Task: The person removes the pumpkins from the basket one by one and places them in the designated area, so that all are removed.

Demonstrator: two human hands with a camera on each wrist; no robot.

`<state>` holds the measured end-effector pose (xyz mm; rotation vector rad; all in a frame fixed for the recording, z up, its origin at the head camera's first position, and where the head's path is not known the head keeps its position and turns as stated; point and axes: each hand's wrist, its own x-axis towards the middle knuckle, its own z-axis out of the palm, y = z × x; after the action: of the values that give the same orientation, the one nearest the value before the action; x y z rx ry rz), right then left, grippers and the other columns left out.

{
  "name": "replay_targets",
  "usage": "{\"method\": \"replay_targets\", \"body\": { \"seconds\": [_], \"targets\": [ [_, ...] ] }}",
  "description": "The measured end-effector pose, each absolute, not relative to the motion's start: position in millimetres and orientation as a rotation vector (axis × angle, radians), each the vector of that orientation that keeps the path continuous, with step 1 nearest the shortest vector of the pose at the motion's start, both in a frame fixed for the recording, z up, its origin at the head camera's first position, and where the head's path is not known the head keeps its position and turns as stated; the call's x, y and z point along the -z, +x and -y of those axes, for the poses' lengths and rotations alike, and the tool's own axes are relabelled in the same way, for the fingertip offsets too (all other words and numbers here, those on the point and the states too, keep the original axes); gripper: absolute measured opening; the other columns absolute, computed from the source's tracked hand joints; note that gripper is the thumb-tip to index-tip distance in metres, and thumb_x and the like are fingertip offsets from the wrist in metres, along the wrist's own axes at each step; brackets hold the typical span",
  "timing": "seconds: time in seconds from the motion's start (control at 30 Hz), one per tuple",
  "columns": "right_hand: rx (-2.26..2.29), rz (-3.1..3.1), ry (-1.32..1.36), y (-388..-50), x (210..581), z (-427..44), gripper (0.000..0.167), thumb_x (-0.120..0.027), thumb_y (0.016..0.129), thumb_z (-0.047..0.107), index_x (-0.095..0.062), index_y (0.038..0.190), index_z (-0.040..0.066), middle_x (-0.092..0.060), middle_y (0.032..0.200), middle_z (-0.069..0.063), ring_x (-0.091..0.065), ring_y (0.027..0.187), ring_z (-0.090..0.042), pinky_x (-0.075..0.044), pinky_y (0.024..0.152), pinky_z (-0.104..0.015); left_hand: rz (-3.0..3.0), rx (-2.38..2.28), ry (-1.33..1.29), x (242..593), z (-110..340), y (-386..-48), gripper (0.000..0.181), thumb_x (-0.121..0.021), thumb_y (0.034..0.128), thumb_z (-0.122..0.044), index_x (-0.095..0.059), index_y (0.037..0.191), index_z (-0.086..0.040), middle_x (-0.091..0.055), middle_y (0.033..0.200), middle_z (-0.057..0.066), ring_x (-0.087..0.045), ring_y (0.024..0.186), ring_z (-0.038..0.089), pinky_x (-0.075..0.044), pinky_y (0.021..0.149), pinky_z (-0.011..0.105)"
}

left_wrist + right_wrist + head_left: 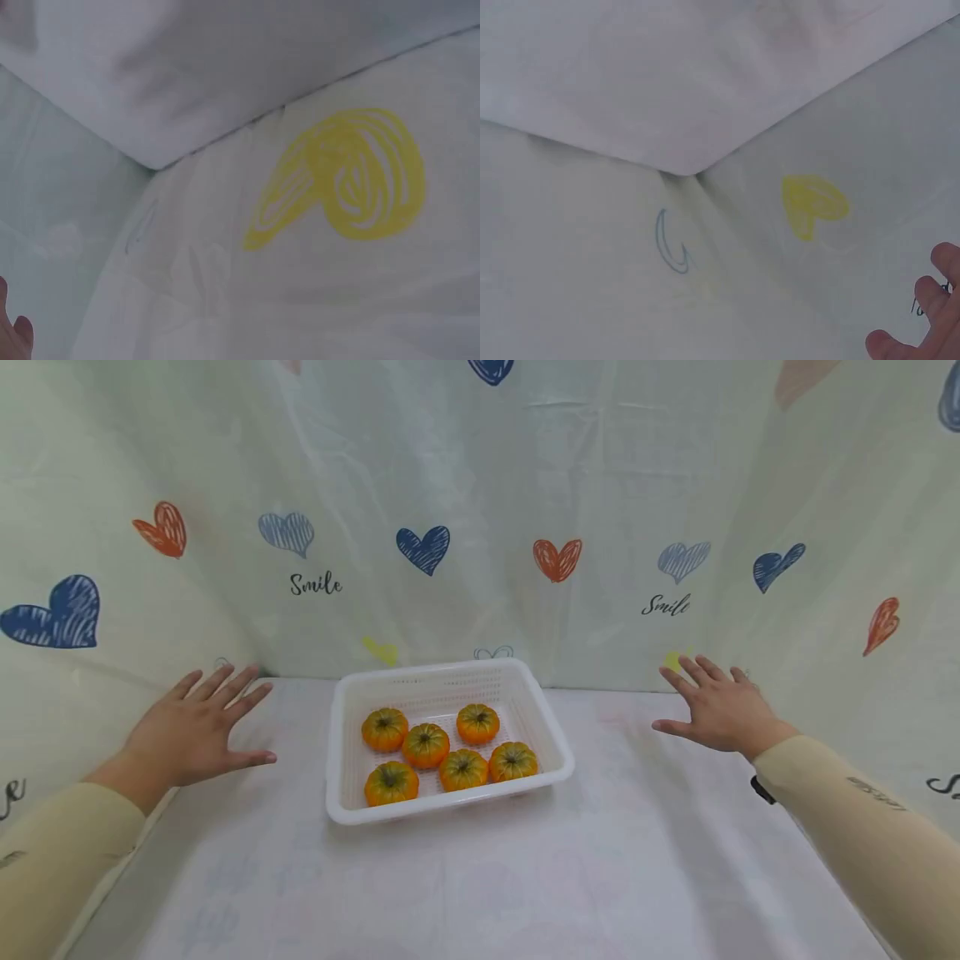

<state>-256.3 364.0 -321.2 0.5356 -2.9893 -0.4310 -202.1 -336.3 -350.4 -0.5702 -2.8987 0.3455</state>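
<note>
Both hands are bare and spread wide with the fingers straight, holding nothing: the left hand [198, 727] is out over the left side of the table, the right hand [716, 706] over the right side, each well apart from the basket between them. Pale yellowish sleeves [862, 827] cover the forearms, and a small black object [762, 790] shows beside the right wrist. The wrist views catch only a few fingers at their lower corners. The table [480, 893] has a whitish covering with faint marks. Toward its far side sits the white plastic basket [334, 760], slightly askew, with six small orange pumpkins [463, 769] inside, their tops greenish. Three lie along the near wall, one is in the middle just behind them, and two are farther back, one left and one right. Behind the table hangs a pale curtain [480, 468] printed with red, blue and yellow hearts [423, 550] and the word "Smile" [316, 583].
</note>
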Motion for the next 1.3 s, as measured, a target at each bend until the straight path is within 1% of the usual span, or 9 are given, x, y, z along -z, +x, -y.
{"method": "replay_targets", "body": {
  "seconds": [0.07, 0.17, 0.3, 0.4, 0.63, 0.77, 0.87, 1.07, 1.3],
  "targets": [
    [0.413, 2.994, 0.549, -258, 321, -360, 0.099, -0.051, 0.087, 0.076, -0.034, 0.155, 0.006, -0.026, 0.157, -0.028, -0.02, 0.143, -0.051, -0.015, 0.106, -0.075, 2.914, -0.317, -0.565, 350, 330, -202, 0.108, -0.052, 0.0802, -0.082, -0.038, 0.153, -0.004, -0.021, 0.161, 0.023, -0.02, 0.144, 0.048, -0.003, 0.116, 0.062],
    [0.384, 2.996, 0.567, -260, 321, -352, 0.097, -0.051, 0.088, 0.074, -0.033, 0.155, 0.007, -0.025, 0.158, -0.027, -0.018, 0.144, -0.05, -0.015, 0.107, -0.074, 2.91, -0.295, -0.552, 351, 321, -201, 0.107, -0.051, 0.081, -0.082, -0.037, 0.153, -0.005, -0.022, 0.16, 0.024, -0.022, 0.143, 0.047, -0.007, 0.115, 0.063],
    [0.345, 3.002, 0.566, -263, 320, -340, 0.096, -0.053, 0.089, 0.073, -0.031, 0.156, 0.008, -0.025, 0.159, -0.026, -0.017, 0.145, -0.048, -0.015, 0.109, -0.073, 2.885, -0.264, -0.562, 353, 308, -201, 0.105, -0.051, 0.082, -0.081, -0.037, 0.153, -0.005, -0.023, 0.161, 0.022, -0.023, 0.143, 0.045, -0.012, 0.115, 0.064],
    [0.325, 3.005, 0.571, -266, 318, -329, 0.095, -0.053, 0.089, 0.072, -0.03, 0.157, 0.009, -0.024, 0.159, -0.025, -0.017, 0.146, -0.047, -0.016, 0.109, -0.072, 2.897, -0.224, -0.557, 356, 296, -201, 0.104, -0.051, 0.0825, -0.08, -0.036, 0.154, -0.006, -0.021, 0.162, 0.02, -0.023, 0.144, 0.045, -0.013, 0.115, 0.063],
    [0.271, 3.003, 0.606, -275, 317, -303, 0.097, -0.053, 0.088, 0.074, -0.028, 0.158, 0.012, -0.023, 0.16, -0.023, -0.018, 0.146, -0.045, -0.017, 0.11, -0.07, 2.975, -0.105, -0.552, 364, 270, -199, 0.104, -0.05, 0.0847, -0.079, -0.03, 0.157, -0.007, -0.016, 0.163, 0.02, -0.019, 0.145, 0.046, -0.01, 0.116, 0.062],
    [0.251, 2.988, 0.626, -282, 320, -287, 0.097, -0.052, 0.087, 0.075, -0.028, 0.159, 0.013, -0.023, 0.161, -0.021, -0.018, 0.146, -0.044, -0.019, 0.11, -0.069, 3.002, -0.041, -0.554, 372, 260, -197, 0.103, -0.049, 0.0856, -0.078, -0.027, 0.158, -0.008, -0.015, 0.163, 0.02, -0.017, 0.146, 0.046, -0.01, 0.116, 0.062],
    [0.223, 2.992, 0.632, -286, 321, -272, 0.097, -0.053, 0.087, 0.074, -0.027, 0.159, 0.015, -0.023, 0.161, -0.02, -0.018, 0.147, -0.042, -0.02, 0.111, -0.068, 3.019, 0.013, -0.542, 380, 252, -195, 0.103, -0.047, 0.0859, -0.079, -0.026, 0.158, -0.008, -0.015, 0.163, 0.02, -0.017, 0.145, 0.046, -0.011, 0.116, 0.062],
    [0.203, 3.003, 0.681, -291, 324, -246, 0.096, -0.054, 0.087, 0.074, -0.026, 0.159, 0.018, -0.022, 0.162, -0.017, -0.017, 0.148, -0.04, -0.021, 0.112, -0.065, 3.006, 0.13, -0.569, 391, 239, -191, 0.1, -0.049, 0.0872, -0.076, -0.028, 0.158, -0.008, -0.019, 0.162, 0.021, -0.022, 0.144, 0.046, -0.016, 0.115, 0.061],
    [0.184, 3.009, 0.72, -295, 325, -220, 0.096, -0.051, 0.087, 0.076, -0.025, 0.16, 0.019, -0.022, 0.163, -0.016, -0.018, 0.148, -0.038, -0.023, 0.113, -0.062, 3.034, 0.149, -0.531, 401, 234, -192, 0.101, -0.049, 0.087, -0.076, -0.027, 0.157, -0.007, -0.019, 0.162, 0.022, -0.021, 0.144, 0.047, -0.015, 0.116, 0.061]
  ]
}}
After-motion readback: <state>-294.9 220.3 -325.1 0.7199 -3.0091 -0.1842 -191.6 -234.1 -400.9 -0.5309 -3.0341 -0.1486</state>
